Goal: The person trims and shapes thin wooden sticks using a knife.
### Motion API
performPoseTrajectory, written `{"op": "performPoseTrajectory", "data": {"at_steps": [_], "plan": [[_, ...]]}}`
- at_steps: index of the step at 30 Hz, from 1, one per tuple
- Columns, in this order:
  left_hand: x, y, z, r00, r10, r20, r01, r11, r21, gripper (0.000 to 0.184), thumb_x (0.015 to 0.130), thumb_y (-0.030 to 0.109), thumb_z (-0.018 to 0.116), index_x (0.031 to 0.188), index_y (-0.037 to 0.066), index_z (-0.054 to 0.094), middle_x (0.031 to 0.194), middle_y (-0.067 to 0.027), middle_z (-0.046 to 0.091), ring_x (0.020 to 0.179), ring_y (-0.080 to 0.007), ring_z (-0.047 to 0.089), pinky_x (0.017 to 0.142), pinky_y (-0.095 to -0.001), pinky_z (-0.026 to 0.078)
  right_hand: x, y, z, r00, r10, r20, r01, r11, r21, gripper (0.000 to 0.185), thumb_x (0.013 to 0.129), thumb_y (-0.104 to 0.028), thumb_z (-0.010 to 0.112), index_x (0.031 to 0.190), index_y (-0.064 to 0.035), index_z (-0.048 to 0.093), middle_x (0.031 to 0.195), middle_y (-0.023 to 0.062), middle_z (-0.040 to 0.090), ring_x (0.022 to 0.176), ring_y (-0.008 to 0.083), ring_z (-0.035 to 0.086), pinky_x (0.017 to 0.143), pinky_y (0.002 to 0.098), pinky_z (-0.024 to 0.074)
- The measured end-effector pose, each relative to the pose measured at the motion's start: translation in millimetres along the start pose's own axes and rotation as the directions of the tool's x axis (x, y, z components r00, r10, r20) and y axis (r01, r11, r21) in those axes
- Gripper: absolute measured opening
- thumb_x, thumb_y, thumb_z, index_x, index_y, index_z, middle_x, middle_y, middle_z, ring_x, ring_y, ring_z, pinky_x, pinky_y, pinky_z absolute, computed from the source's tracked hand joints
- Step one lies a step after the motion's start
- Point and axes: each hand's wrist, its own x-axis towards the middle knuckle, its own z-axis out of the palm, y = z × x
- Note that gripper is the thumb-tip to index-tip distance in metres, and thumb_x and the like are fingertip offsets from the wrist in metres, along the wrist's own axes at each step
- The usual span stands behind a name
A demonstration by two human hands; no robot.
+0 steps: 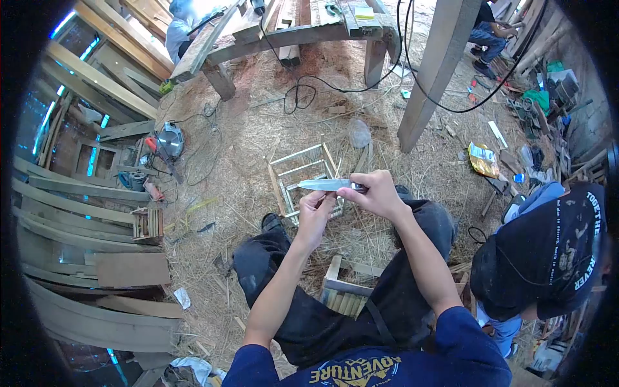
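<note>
My right hand (377,195) grips a knife (325,184) by its dark handle, the blade pointing left. Just below the blade, my left hand (316,213) is closed in a pinch, its fingertips near the cutting edge. What it pinches is too small to make out. Behind both hands, an open frame of thin wooden sticks (275,182) stands on the straw-strewn ground, partly hidden by them. A smaller wooden frame with a slatted side (338,284) lies between my legs.
A person in a black shirt (548,251) is close on my right. A wooden post (438,74) and a workbench (296,35) stand ahead. Power tools, including a circular saw (169,140), lie left beside stacked planks (84,193). A yellow packet (483,160) lies right.
</note>
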Motion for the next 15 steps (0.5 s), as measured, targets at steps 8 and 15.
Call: {"op": "performPoseTrajectory", "data": {"at_steps": [8,15], "plan": [[-5.7,-6.6,7.4,0.991,0.130,0.039,-0.133,0.989,0.066,0.018,0.097,0.009,0.061,0.111,0.003,0.072,0.085,0.0056,0.066,0.061,0.0010,0.042,0.051,-0.0202,0.029,-6.8,10.0,-9.7,0.990,-0.122,-0.067,0.112,0.985,-0.127,0.046,0.074,-0.052,0.079,0.075,-0.0068,0.071,0.051,0.0116,0.053,0.047,0.0280,0.054,0.049,0.0380,0.0414],[-10.6,-3.0,8.2,0.992,-0.034,0.121,0.044,0.995,-0.086,0.016,0.098,0.012,0.060,0.107,0.004,0.070,0.065,0.0097,0.047,0.054,0.0001,0.031,0.048,-0.0213,0.024,-10.6,16.3,-17.3,0.986,-0.157,-0.064,0.142,0.971,-0.193,0.047,0.072,-0.058,0.078,0.074,-0.0109,0.075,0.051,0.0102,0.057,0.048,0.0276,0.059,0.050,0.0366,0.0443]]}}
